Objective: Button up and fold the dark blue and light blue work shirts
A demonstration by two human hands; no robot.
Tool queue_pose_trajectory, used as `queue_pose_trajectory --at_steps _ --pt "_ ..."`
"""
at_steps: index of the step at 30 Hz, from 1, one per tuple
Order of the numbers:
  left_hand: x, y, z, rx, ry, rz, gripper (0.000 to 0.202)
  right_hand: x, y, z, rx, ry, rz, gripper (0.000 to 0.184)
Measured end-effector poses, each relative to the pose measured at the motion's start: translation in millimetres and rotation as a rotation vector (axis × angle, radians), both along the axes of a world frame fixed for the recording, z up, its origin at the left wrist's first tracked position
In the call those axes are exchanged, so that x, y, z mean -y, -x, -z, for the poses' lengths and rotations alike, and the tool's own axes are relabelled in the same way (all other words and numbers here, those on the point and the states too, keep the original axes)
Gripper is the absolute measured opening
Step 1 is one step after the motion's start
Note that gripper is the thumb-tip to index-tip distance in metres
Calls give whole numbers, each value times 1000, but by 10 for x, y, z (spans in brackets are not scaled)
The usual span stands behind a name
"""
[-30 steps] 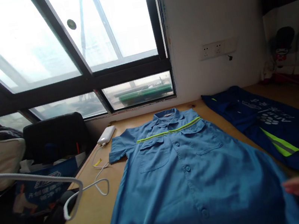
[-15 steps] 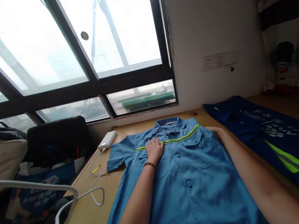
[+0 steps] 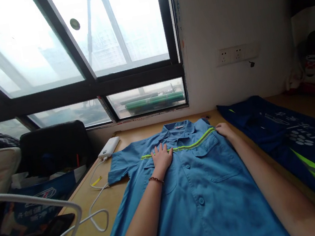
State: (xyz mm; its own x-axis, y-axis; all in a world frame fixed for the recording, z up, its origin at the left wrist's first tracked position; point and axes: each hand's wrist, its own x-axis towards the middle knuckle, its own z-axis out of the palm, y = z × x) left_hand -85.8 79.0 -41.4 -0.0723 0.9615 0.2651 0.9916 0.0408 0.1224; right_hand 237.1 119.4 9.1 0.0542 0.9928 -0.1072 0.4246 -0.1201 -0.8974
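Note:
A light blue short-sleeved work shirt (image 3: 199,191) with a yellow-green reflective chest stripe lies buttoned and front up on the wooden table (image 3: 106,210). My left hand (image 3: 161,156) rests flat on its chest near the stripe, fingers spread, a bead bracelet at the wrist. At the shirt's right shoulder, my right hand (image 3: 224,129) lies on the cloth edge with fingers curled over it; whether it grips the fabric I cannot make out.
A dark blue garment (image 3: 295,140) with a reflective stripe lies to the right. A white power bank (image 3: 108,147) and its cable (image 3: 98,207) sit left of the shirt. A white hanger (image 3: 40,208), bags and a black chair (image 3: 56,148) stand at left. Wall sockets (image 3: 237,54) sit above.
One second ago only my right fingers showed at the lower right; both arms have since reached up to the shirt's chest and shoulder. Since half a second ago the hands have barely shifted.

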Motion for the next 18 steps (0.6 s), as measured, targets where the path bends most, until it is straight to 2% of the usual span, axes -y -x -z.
queue_pose_trajectory --at_steps 4,6,8,9,11,13,14,16,18 --pt "21 -17 -13 18 -8 0 55 2 -566 -101 204 -264 663 24" --pt "47 -48 -61 31 -37 0 54 27 -750 -82 208 -302 877 19" --pt "86 -109 -140 34 -102 62 50 41 -839 -44 122 -254 929 16" --pt "109 -151 -183 32 -139 139 47 39 -858 -25 76 -232 943 16" --pt "157 -256 -251 28 -175 373 43 19 -867 0 -6 -207 958 20" --pt "197 -366 -273 33 -113 601 42 -9 -872 -6 -107 -183 949 23" --pt "211 -415 -263 37 -60 668 43 -17 -880 -25 -155 -175 935 24" --pt "222 -484 -218 43 35 705 46 -5 -900 -104 -253 -193 864 25" --pt "215 -514 -167 43 75 676 48 60 -911 -238 -363 -284 688 26"
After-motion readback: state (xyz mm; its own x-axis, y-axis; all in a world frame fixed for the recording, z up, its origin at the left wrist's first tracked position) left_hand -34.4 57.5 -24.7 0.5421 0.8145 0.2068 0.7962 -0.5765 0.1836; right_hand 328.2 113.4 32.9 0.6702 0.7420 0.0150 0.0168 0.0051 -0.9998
